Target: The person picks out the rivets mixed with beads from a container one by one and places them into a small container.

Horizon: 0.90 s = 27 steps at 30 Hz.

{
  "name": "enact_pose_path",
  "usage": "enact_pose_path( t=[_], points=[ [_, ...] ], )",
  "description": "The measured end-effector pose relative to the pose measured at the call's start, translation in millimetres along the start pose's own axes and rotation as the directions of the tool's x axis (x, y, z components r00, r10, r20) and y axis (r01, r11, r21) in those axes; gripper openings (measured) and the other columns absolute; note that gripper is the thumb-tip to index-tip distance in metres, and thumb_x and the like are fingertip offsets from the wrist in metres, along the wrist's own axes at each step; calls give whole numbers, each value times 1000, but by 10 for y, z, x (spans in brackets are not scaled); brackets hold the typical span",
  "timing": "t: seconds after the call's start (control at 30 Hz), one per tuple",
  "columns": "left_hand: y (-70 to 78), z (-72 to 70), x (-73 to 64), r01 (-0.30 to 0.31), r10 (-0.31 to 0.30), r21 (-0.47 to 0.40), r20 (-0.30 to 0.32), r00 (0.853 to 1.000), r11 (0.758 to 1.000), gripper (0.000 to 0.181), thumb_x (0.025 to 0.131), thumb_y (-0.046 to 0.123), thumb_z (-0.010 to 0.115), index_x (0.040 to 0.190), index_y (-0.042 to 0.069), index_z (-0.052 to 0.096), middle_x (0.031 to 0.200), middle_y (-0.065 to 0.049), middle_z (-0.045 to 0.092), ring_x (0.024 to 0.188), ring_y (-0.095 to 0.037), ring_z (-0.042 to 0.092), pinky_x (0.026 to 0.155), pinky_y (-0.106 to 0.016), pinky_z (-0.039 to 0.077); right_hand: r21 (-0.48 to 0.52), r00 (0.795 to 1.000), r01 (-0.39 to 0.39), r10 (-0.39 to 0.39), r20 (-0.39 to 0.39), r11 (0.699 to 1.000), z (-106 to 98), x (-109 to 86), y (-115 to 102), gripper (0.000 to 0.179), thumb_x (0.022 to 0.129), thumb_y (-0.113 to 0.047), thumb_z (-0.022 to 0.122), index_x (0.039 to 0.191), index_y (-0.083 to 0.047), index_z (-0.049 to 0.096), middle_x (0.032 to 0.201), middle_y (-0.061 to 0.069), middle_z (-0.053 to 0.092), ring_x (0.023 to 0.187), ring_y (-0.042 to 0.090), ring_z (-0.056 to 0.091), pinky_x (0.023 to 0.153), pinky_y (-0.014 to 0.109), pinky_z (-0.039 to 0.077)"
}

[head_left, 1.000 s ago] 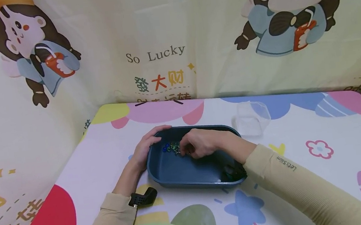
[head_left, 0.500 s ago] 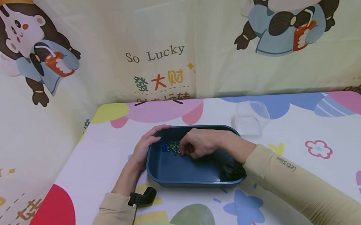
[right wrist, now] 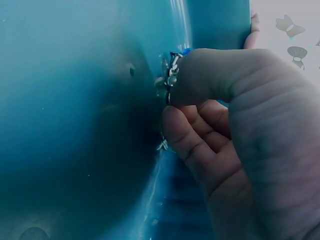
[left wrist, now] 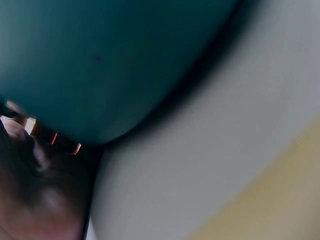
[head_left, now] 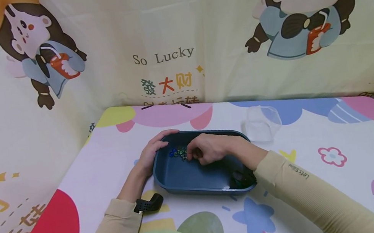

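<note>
A dark blue rectangular plastic basin (head_left: 187, 178) with rounded corners sits on the table. My left hand (head_left: 147, 153) grips its left end, thumb over the rim and fingers along the outer wall. In the left wrist view the basin's outer wall (left wrist: 115, 60) hides part of that hand. Small glass beads (head_left: 177, 153), blue, green and clear, lie inside near the back left. My right hand (head_left: 206, 149) reaches in from the right with fingers curled, pinching at the beads. The right wrist view shows thumb and finger tips (right wrist: 175, 120) close together, right against several shiny beads (right wrist: 171, 79).
A clear plastic container (head_left: 260, 125) stands behind the basin at the right. The table (head_left: 307, 195) wears a cloth with colourful prints. A printed curtain (head_left: 221, 51) hangs along the back and left. Black wrist cameras (head_left: 150, 204) are worn on both arms.
</note>
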<state>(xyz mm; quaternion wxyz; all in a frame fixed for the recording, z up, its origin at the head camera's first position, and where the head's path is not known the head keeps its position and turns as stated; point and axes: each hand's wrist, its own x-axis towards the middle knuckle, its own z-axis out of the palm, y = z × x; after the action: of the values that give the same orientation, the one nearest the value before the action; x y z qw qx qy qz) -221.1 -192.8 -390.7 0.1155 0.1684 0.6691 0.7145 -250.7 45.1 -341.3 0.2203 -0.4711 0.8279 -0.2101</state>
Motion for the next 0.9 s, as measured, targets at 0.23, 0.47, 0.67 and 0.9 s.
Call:
enact_pose_path(
  t=[0.23, 0.47, 0.67, 0.9],
  points=[
    [1, 2, 1, 4, -4, -7, 0, 1000, 1000, 50, 99, 8, 32, 146, -1, 46, 151, -14, 43, 132, -32, 45, 99, -32, 46, 4, 1000, 7, -7, -21, 1000, -5, -6, 6, 22, 86, -2, 63, 105, -10, 71, 88, 1, 62, 76, 12, 53, 70, 28, 46],
    [2, 0, 1, 2, -2, -4, 3, 1000, 1000, 51, 99, 8, 32, 146, -1, 46, 151, -15, 43, 132, -33, 44, 99, -33, 46, 30, 999, 26, -25, -34, 999, 1, -9, 21, 17, 89, -5, 66, 104, -9, 73, 89, -3, 65, 77, 10, 56, 75, 26, 50],
    [3, -3, 3, -2, 2, 9, 2, 1000, 1000, 51, 98, 8, 32, 146, 0, 47, 151, -14, 44, 132, -33, 44, 100, -33, 45, 70, 999, 15, -13, -33, 997, -5, -8, 22, 11, 91, -9, 70, 101, -10, 75, 87, -7, 67, 76, 8, 59, 75, 24, 52],
    [3, 2, -2, 4, -4, 13, -4, 1000, 1000, 51, 98, 8, 33, 146, 1, 47, 151, -14, 43, 133, -33, 43, 99, -32, 45, 92, 999, 23, -19, -41, 995, -11, -7, 12, 9, 92, -10, 73, 100, -8, 76, 85, -6, 69, 69, 6, 61, 70, 23, 53]
  ],
)
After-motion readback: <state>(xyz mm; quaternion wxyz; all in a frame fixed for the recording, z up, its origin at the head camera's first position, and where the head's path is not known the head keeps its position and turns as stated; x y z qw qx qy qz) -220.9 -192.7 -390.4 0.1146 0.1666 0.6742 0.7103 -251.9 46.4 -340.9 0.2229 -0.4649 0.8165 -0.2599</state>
